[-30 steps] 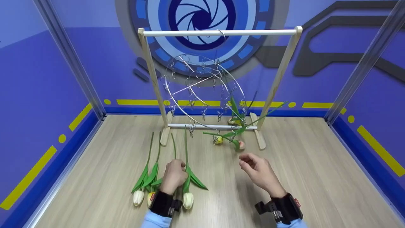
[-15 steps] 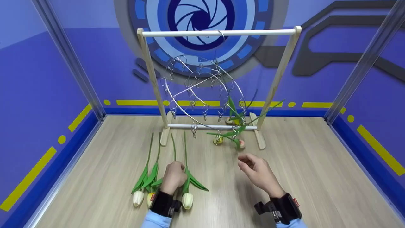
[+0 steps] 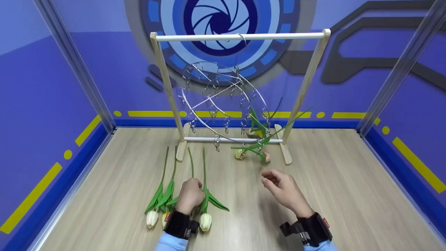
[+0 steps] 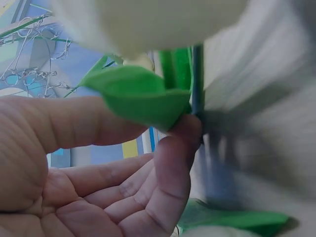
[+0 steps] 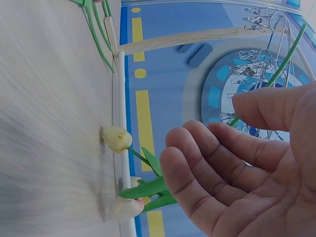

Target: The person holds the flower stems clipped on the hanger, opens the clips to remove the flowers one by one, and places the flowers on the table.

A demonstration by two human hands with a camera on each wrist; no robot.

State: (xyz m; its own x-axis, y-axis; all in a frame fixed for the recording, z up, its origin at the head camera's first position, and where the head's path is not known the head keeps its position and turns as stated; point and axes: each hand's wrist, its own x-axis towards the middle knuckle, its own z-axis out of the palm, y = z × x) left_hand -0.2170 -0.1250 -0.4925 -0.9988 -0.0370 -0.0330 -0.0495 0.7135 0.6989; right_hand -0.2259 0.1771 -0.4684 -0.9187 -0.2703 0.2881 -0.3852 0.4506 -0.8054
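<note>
In the head view my left hand (image 3: pixel 191 195) is low over the row of artificial tulips, its thumb and forefinger pinching a green tulip stem. The left wrist view shows the fingertips at the stem beside a green leaf (image 4: pixel 143 94), with a pale bloom (image 4: pixel 148 19) blurred close to the camera. My wrist hides part of the row. A white tulip (image 3: pixel 152 219) and a yellow one (image 3: pixel 165 219) lie to its left, another white tulip (image 3: pixel 205 222) to its right. My right hand (image 3: pixel 285 191) holds nothing, fingers loosely bent, in front of the rack.
A wooden rack (image 3: pixel 240 36) carries a round wire hanger (image 3: pixel 198 118) with several metal clips. Tulips hang head down at its right side, including a yellow bloom (image 3: pixel 239 154) and a pink one (image 3: pixel 267 157). Blue panels enclose the wooden table (image 3: pixel 122 167).
The wire hanger has turned slightly, its front clips drifting right along with the hanging yellow tulip's stem. Both hands stay nearly where they were.
</note>
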